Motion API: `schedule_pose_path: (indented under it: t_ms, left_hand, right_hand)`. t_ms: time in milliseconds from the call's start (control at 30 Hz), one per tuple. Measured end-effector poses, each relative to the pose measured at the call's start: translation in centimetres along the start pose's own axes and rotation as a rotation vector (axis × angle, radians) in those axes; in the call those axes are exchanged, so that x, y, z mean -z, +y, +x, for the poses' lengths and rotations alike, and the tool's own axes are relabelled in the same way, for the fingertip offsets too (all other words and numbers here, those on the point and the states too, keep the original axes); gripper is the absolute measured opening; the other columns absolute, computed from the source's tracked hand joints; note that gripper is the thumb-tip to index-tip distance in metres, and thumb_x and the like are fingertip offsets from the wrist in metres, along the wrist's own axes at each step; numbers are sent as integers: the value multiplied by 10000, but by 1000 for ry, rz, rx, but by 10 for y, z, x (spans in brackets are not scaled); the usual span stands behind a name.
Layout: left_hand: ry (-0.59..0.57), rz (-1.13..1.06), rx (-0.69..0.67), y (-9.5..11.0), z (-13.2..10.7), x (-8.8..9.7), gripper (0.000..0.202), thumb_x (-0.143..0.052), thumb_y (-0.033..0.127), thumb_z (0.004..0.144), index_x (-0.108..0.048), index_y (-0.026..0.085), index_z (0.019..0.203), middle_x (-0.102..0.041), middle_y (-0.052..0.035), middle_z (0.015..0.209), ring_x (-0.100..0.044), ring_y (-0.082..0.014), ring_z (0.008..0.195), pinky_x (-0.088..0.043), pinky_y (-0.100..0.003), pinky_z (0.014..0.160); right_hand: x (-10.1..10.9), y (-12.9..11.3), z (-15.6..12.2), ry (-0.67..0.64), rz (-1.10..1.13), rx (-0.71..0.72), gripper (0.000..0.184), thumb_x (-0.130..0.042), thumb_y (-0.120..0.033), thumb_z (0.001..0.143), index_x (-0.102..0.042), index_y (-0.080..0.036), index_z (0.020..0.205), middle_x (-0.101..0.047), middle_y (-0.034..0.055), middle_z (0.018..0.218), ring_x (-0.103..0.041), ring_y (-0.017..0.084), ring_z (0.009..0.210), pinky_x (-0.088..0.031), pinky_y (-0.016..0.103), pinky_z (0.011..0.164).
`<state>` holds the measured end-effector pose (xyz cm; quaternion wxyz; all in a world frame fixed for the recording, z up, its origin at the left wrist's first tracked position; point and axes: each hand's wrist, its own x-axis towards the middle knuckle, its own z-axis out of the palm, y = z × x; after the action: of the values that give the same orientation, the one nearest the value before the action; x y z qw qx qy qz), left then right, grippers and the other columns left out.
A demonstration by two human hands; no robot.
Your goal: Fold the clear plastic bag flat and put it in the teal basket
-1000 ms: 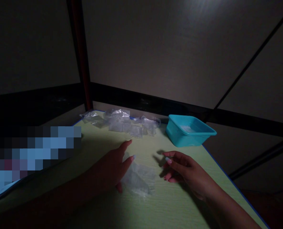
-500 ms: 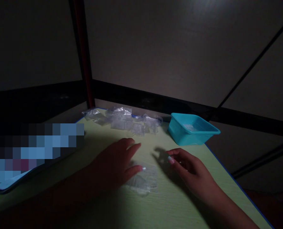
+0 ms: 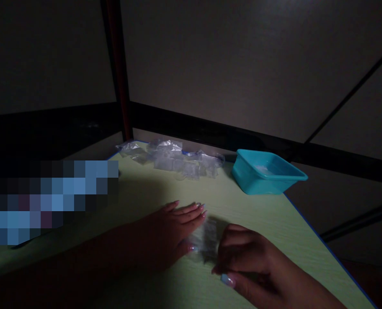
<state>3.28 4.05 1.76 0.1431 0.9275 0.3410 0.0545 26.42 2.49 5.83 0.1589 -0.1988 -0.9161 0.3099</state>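
My left hand (image 3: 181, 229) lies with its fingers stretched out over the left part of a small clear plastic bag (image 3: 210, 236) on the pale green table (image 3: 242, 214). Its thumb rests at the bag's lower left. At the bag's right edge, my right hand (image 3: 245, 253) is closed, its fingers curled and the thumb near the index fingertip. What it may hold is hidden or too small to make out. Several more clear plastic bags (image 3: 191, 169) are spread along the table's back edge.
A turquoise plastic basin (image 3: 258, 184) stands at the table's right edge, with something whitish inside. A blurred-out bluish object (image 3: 58, 197) is at the left. Dark-trimmed panels (image 3: 242, 64) rise behind the table.
My left hand has moved right and flattened over the bag. My right hand has come down and nearer, to the bag's right edge, with its fingers curling. The view has shifted slightly.
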Motion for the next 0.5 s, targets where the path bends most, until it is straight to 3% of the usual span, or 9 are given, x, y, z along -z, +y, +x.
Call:
schedule_pose_path:
  t_ms: [200, 500]
  left_hand:
    - [-25, -26, 27, 6, 0, 10, 503, -266, 298, 927, -102, 248, 1400, -93, -21, 1467, -112, -181, 1335, -131, -392, 1075]
    - [-41, -120, 47, 1, -1, 11, 485, -196, 338, 944, -76, 233, 1403, -87, -11, 1467, -91, -183, 1337, -120, -409, 1078]
  right_hand:
    - [5, -11, 5, -51, -112, 12, 199, -588, -244, 790, -654, -193, 970, -620, 69, 992, -497, 189, 1045, -369, 340, 925]
    - [4, -9, 6, -157, -259, -4, 292, -546, -284, 823, -617, -220, 1098, -538, 74, 1238, -385, 201, 1228, -258, 385, 1055]
